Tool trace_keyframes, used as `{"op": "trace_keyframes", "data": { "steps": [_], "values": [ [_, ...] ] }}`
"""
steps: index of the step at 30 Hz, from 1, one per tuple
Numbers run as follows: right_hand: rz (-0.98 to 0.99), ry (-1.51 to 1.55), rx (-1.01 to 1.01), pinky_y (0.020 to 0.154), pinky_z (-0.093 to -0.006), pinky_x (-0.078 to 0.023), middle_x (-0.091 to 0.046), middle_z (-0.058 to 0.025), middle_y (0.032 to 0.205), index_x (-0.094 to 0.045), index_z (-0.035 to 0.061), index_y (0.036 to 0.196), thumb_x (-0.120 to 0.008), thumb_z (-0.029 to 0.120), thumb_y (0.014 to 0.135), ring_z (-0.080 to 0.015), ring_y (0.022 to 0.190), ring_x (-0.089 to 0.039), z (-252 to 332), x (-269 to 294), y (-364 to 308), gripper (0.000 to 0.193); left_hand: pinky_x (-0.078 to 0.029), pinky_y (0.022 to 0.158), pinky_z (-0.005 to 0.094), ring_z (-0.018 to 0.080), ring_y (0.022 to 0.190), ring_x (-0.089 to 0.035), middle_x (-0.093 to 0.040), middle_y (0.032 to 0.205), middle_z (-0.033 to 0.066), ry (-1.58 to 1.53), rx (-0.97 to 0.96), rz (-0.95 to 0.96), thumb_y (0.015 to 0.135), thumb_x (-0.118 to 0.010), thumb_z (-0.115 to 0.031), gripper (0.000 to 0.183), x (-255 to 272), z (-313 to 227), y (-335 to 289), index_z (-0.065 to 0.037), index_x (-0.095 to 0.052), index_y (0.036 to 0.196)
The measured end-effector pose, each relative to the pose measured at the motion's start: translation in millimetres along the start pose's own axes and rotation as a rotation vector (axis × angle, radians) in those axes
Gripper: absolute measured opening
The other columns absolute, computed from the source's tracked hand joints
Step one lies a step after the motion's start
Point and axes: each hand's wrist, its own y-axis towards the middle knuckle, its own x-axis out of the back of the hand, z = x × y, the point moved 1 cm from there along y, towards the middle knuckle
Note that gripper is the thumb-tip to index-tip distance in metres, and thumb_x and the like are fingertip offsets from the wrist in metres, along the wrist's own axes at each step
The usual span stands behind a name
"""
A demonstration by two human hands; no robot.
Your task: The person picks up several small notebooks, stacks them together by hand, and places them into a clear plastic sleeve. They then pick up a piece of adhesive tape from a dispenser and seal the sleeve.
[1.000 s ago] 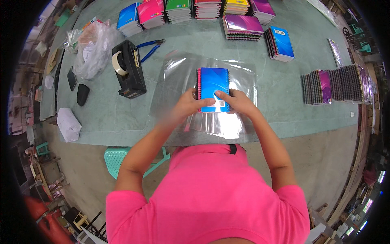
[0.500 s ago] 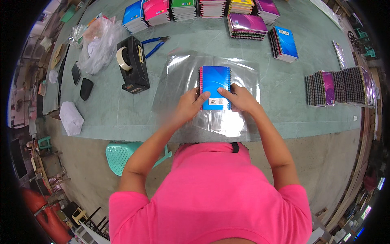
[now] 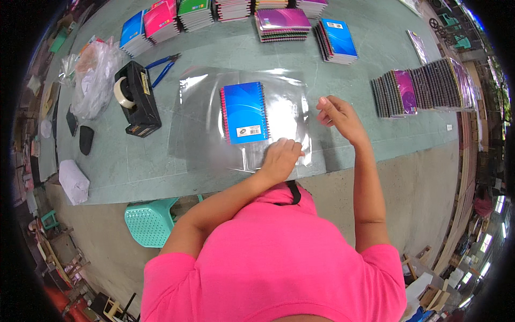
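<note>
My nearer left grip (image 3: 282, 159) rests loose-fingered on clear film (image 3: 197, 121); the blue notebook (image 3: 244, 110) lies at its eleven o'clock, running roughly twelve-to-six; right grip's (image 3: 341, 119) hold I can't tell.

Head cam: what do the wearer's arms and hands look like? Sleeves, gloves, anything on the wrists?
Short sleeves in bright pink, plain, ending above the elbow: left sleeve, right sleeve. Forearms bare. Left hand and right hand ungloved. No watch, bracelet or cable visible on either wrist.

Turquoise stool (image 3: 147, 228) on dull concrete floor (image 3: 413, 196)
</note>
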Motion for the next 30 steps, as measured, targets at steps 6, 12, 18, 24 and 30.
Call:
{"op": "trace_keyframes", "data": {
  "steps": [6,12,18,24,30],
  "values": [
    [0.072,0.14,-0.209,0.063,-0.0263,-0.047,-0.061,-0.0073,0.075,-0.06,-0.0004,0.086,-0.05,0.042,0.091,-0.0133,0.066,-0.058,-53.9,13.8,-29.5,0.044,-0.044,0.061,0.0381,0.0273,0.071,-0.053,-0.05,0.07,0.0112,-0.013,0.022,-0.003,0.078,-0.063,-0.015,0.016,1.3,5.6,2.6,-0.005,-0.052,0.074],
    [0.182,0.316,-0.359,0.063,-0.026,-0.048,-0.062,-0.0077,0.079,-0.058,-0.0005,0.092,-0.051,0.037,0.091,-0.0143,0.067,-0.059,-83.7,-16.2,-45.8,0.038,-0.043,0.061,0.0368,0.0273,0.073,-0.052,-0.05,0.071,0.0097,-0.034,-0.055,0.1,0.078,-0.064,-0.018,0.018,19.9,-4.7,7.0,-0.004,-0.052,0.075],
    [0.135,0.323,-0.356,0.061,-0.0259,-0.049,-0.063,-0.0078,0.08,-0.059,0.0002,0.09,-0.05,0.039,0.091,-0.0139,0.068,-0.059,-73.0,-16.9,-46.8,0.04,-0.043,0.062,0.037,0.0273,0.073,-0.052,-0.05,0.072,0.0095,0.028,-0.071,0.082,0.077,-0.065,-0.016,0.016,8.5,2.7,-2.1,-0.004,-0.054,0.076],
    [0.23,0.331,-0.417,0.057,-0.0255,-0.049,-0.063,-0.0079,0.073,-0.062,-0.001,0.083,-0.055,0.04,0.088,-0.013,0.064,-0.06,-45.9,-43.7,-58.1,0.042,-0.044,0.062,0.0399,0.0298,0.073,-0.053,-0.052,0.077,0.0118,-0.143,-0.015,0.073,0.08,-0.059,-0.008,0.006,21.1,1.2,-2.2,-0.004,-0.055,0.078],
    [0.077,0.466,-0.271,0.054,-0.0225,-0.047,-0.062,-0.0056,0.068,-0.061,-0.0006,0.08,-0.064,0.021,0.085,-0.0103,0.059,-0.058,-43.1,-64.3,-65.2,0.023,-0.045,0.06,0.0433,0.0321,0.069,-0.055,-0.054,0.079,0.0137,-0.199,0.157,0.083,0.084,-0.057,-0.013,0.01,41.8,-5.5,-10.6,-0.003,-0.054,0.083]
  ]
}}
